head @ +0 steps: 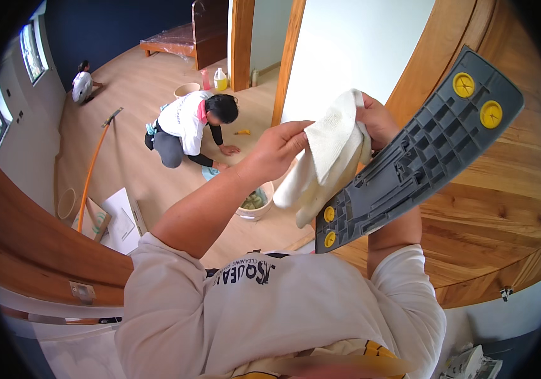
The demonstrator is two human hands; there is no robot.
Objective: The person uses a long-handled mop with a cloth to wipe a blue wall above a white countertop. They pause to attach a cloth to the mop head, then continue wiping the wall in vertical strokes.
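Observation:
Pinched in my left hand (282,144) is one edge of a cream-white cloth (334,142). The cloth hangs in loose folds between my hands. My right hand (377,121) grips its other side, with part of the fingers hidden behind the fabric. A long, dark grey ribbed plastic panel (408,161) with round yellow pads at both ends slants across my right wrist and forearm, close to the camera. Whether my right hand also holds the panel is not visible. Below the cloth, a bucket (254,211) with wet cloths in it stands on the floor.
A co-worker (183,121) kneels on the wood floor with a blue cloth (211,173); another person (82,85) crouches farther back. An orange-handled floor tool (92,166) leans at left near a white box (122,220). Bottles (220,80) stand near the door frame. A wooden door (498,213) is at right.

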